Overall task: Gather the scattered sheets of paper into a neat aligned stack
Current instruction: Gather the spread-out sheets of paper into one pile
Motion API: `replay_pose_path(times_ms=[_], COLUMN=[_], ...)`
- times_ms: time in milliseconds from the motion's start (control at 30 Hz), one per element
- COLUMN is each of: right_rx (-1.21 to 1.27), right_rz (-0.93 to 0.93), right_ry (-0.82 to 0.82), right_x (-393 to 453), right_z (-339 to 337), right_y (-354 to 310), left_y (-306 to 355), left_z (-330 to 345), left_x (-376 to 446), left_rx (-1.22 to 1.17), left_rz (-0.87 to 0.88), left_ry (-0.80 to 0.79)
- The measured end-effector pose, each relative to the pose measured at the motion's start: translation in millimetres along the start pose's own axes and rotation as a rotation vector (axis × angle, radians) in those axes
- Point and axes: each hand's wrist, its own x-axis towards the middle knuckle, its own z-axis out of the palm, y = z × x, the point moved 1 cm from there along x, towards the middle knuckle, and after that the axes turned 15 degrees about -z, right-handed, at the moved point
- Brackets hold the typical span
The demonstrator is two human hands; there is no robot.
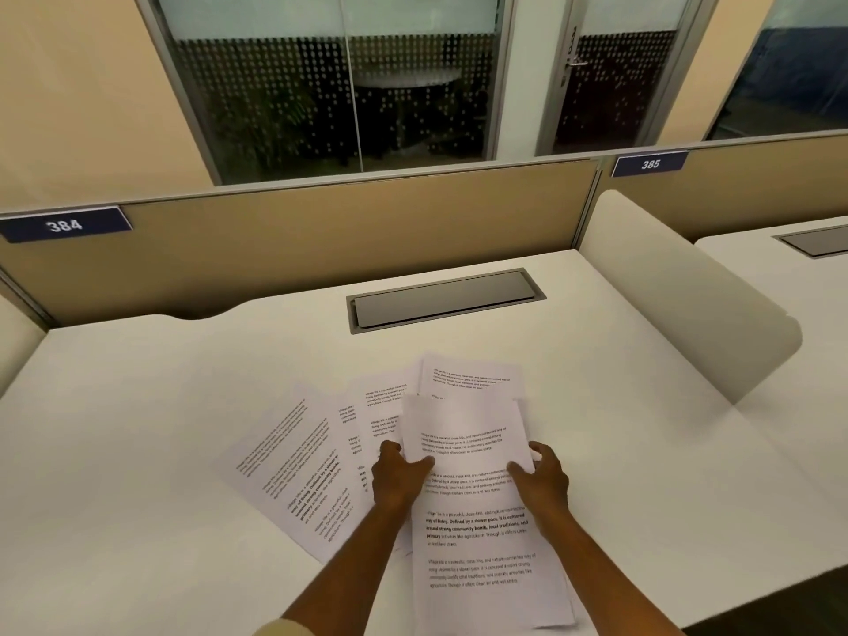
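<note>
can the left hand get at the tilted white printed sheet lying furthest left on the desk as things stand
Probably yes. The tilted white printed sheet lies flat and uncovered on the white desk, just to the left of the left hand, with nothing between them. But that hand is gripping the top white printed sheet and would need to let go.

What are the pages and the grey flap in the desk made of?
The sheets look like thin white printer paper: matte, printed, edges bending in both hands. The grey flap looks like brushed metal, maybe plastic: smooth, dull sheen.
</note>
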Motion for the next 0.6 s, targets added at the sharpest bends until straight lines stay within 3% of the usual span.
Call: replay_pose_path(times_ms=[133,367,600], right_rx=[-0.004,-0.066,-0.217], right_rz=[-0.022,0.062,0.142], right_ry=[0.0,0.124,0.125], right_x=[19.0,57.9,75.7], right_z=[-0.5,0.3,5.1], right_y=[-3.4,-6.3,-12.4], left_y=[8.6,22.0,30.7], left_z=[1.5,8.7,22.3], left_x=[8.3,8.6,14.0], left_rx=[0.137,0.504,0.373], left_rz=[-0.007,-0.03,0.134], left_ry=[-0.002,0.199,0.204])
